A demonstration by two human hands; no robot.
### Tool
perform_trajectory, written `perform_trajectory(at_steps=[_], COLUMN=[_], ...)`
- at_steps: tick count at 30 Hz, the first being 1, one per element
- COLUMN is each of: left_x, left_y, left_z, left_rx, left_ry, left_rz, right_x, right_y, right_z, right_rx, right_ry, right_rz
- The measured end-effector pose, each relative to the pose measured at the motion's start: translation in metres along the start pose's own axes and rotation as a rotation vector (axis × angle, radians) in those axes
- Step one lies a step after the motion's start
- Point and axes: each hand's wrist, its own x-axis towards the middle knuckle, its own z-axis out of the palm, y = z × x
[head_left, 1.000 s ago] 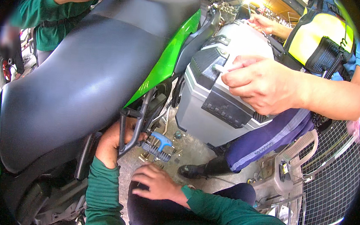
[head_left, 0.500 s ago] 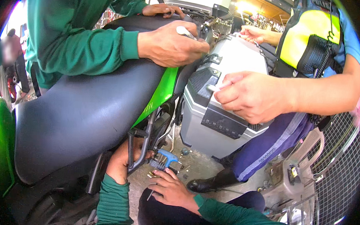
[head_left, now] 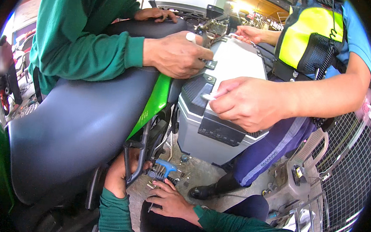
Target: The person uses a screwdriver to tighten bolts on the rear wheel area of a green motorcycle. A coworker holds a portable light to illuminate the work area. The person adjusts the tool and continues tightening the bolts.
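Note:
Low beside the motorcycle, my left hand (head_left: pixel 135 159) reaches behind a dark metal bracket (head_left: pixel 137 174), which partly hides it. Its fingers close at a small dark metal part (head_left: pixel 154 173); what exactly they grip is unclear. A blue T-handle tool (head_left: pixel 166 167) stands at that part, just right of those fingertips. Over my dark-trousered leg, my right hand (head_left: pixel 169 202) is curled, its fingertips close below the blue handle. From under its fingers pokes the end of a thin metal rod (head_left: pixel 150 207).
The black seat (head_left: pixel 78 126) spans the left. A co-worker's hand (head_left: pixel 178 54) holds a white-capped pen-like thing beside the silver top box (head_left: pixel 209 138). Another person's hand (head_left: pixel 245 103) is at its front latch. A plastic chair (head_left: pixel 298 178) and wire mesh (head_left: pixel 347 172) stand right.
My view has shifted slightly, so most things sit a little further left. The co-worker's pen hand has moved right, closer to the top box's latch. My hands keep about the same place.

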Motion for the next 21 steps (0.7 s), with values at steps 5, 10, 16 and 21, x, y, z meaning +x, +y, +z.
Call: perform_trajectory(at_steps=[5, 10, 16, 21], left_x=[0.0, -0.013, -0.027, 0.002], left_y=[0.009, 0.034, 0.035, -0.005], left_z=[-0.001, 0.001, 0.012, 0.002], left_rx=[-0.029, -0.056, -0.135, 0.024], left_ry=[0.001, 0.071, 0.231, -0.013], left_rz=[-0.053, -0.01, 0.059, 0.036], right_x=[0.002, 0.002, 0.002, 0.001], right_y=[-0.001, -0.004, 0.003, 0.014], right_z=[-0.003, -0.002, 0.017, 0.028], right_rx=[0.035, 0.063, -0.044, -0.356], right_ry=[-0.036, 0.04, 0.028, -0.085], right_rz=[-0.012, -0.042, -0.023, 0.006])
